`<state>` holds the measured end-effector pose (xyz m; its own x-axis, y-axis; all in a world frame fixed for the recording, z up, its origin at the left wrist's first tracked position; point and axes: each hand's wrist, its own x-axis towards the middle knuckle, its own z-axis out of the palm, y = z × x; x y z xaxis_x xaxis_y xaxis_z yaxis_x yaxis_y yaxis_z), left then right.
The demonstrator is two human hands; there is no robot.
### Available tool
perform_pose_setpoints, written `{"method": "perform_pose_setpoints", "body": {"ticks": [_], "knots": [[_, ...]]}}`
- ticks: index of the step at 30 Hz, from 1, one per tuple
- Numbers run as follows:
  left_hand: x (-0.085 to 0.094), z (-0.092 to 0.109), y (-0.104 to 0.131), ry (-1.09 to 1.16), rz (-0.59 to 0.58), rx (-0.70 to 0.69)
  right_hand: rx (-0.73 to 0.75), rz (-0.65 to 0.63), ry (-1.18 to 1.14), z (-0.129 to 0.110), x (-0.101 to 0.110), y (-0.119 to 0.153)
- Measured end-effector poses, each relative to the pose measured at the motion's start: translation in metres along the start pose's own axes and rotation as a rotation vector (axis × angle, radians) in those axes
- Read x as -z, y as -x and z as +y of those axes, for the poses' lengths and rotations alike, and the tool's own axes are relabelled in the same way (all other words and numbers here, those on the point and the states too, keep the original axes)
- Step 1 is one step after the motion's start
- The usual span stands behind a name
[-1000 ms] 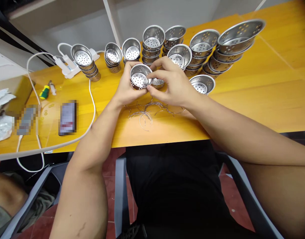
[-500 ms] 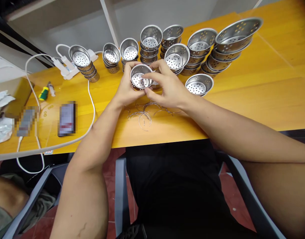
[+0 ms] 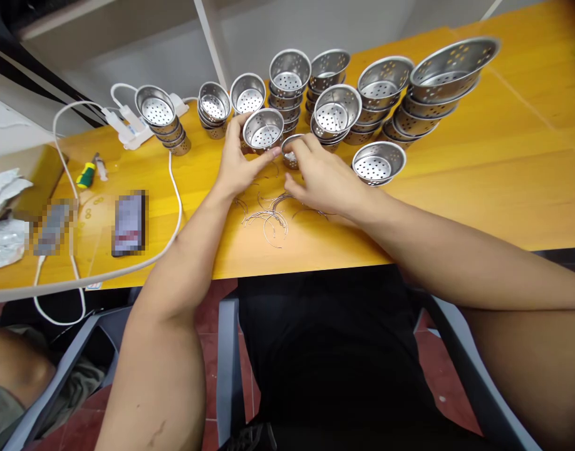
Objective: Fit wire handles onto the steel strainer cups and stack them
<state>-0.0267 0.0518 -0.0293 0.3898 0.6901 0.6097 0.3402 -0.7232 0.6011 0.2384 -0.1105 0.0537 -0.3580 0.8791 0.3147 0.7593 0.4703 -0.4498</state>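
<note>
My left hand [image 3: 237, 164] grips a perforated metal cup [image 3: 264, 130] by its side, fingers behind and thumb at the front rim. The cup is tilted towards me, and a thin wire shows inside it. At a smaller metal cup [image 3: 290, 160] just to the right, my right hand [image 3: 326, 174] has its fingertips over the rim; their ends are partly hidden. Its thumb stays apart, with nothing visible between thumb and fingers. Several thin curved wires [image 3: 271, 218] lie loose on the yellow table [image 3: 325, 244] below both hands.
Stacks of perforated cups [image 3: 287, 81] line the back, larger towards the right [image 3: 445, 81]. A separate cup [image 3: 379, 163] stands right of my hand. Leftward are a power strip [image 3: 132, 133], a white cable [image 3: 175, 194], a phone [image 3: 129, 222] and a green-yellow screwdriver [image 3: 86, 175]. Someone's leg [image 3: 17, 360] shows lower left.
My right hand has left the held cup and moved down-right to the smaller cup. The held cup has risen slightly in my left hand. The view has shifted a little.
</note>
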Motion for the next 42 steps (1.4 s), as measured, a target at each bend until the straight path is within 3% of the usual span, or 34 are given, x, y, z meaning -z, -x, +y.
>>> {"method": "perform_pose_setpoints", "body": {"ticks": [5, 9, 17, 27, 31, 37, 39, 42], "knots": [[-0.001, -0.001, -0.001, 0.011, 0.023, 0.088, -0.049, -0.063, 0.004, 0.014, -0.012, -0.004], [-0.003, -0.002, 0.000, 0.001, -0.015, 0.109, -0.052, -0.086, -0.028, 0.009, -0.009, -0.006], [-0.024, -0.017, 0.001, 0.064, -0.100, 0.071, 0.011, 0.076, -0.110, -0.011, 0.015, -0.003], [-0.050, -0.023, -0.003, 0.154, -0.155, -0.023, 0.222, 0.063, -0.063, -0.001, -0.012, -0.006], [-0.058, -0.024, -0.001, 0.126, -0.175, 0.024, 0.243, 0.131, 0.004, -0.008, 0.010, -0.009], [-0.054, -0.015, 0.000, 0.058, -0.211, 0.083, 0.135, 0.326, 0.212, 0.015, 0.077, -0.016], [-0.050, -0.008, 0.001, 0.054, -0.201, 0.089, 0.118, 0.274, 0.256, 0.033, 0.092, -0.020], [-0.046, 0.003, 0.001, 0.045, -0.186, 0.092, 0.210, 0.151, 0.344, 0.068, 0.095, -0.036]]}}
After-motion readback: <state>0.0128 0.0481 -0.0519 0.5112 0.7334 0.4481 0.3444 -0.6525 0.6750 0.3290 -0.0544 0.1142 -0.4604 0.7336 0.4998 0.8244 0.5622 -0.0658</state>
